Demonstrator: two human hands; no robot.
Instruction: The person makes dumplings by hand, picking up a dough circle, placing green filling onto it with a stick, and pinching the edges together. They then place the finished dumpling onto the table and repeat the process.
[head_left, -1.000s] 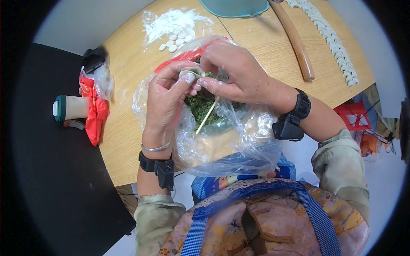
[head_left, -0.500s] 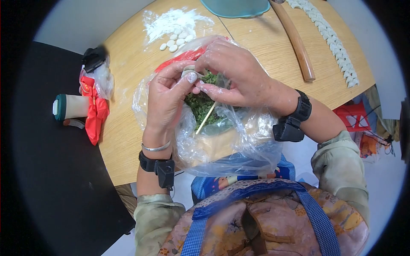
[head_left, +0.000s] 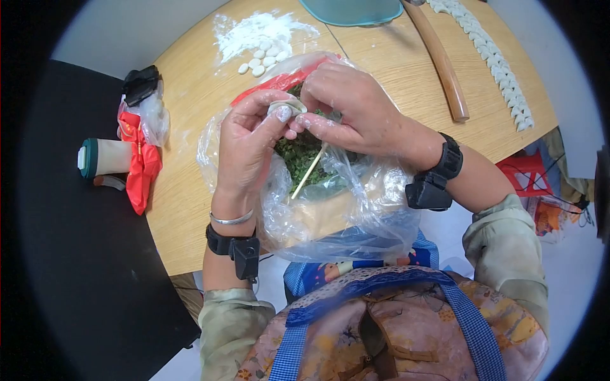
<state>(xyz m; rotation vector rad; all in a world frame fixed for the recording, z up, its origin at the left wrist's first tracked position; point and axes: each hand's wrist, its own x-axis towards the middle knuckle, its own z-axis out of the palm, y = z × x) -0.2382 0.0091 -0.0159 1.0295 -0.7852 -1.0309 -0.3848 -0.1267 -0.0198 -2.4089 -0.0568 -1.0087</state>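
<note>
Pinched between the thumb and fingers of my left hand (head_left: 251,130) is a folded dumpling (head_left: 289,106) with a pale dough wrapper. My right hand (head_left: 349,111) is closed at its right end, thumb below and fingertips above the edge. Both hands are dusted with flour. Under them lies chopped green filling (head_left: 298,162) in a clear plastic bag (head_left: 381,190), partly covered by my hands. A light stick (head_left: 309,171), perhaps a chopstick, slants out of the filling.
Flour (head_left: 254,32) and several flattened dough pieces (head_left: 257,63) lie at the back left. A wooden rolling pin (head_left: 445,70) and a long row of finished dumplings (head_left: 495,60) are at the right. A teal container (head_left: 349,13) stands at the back, a red bag (head_left: 145,168) and green-lidded cup (head_left: 108,157) at the left.
The dumpling shows more clearly between my hands, its folded edge turned up. My right fingers have shifted slightly at its right end. The stick's upper end has moved slightly right.
</note>
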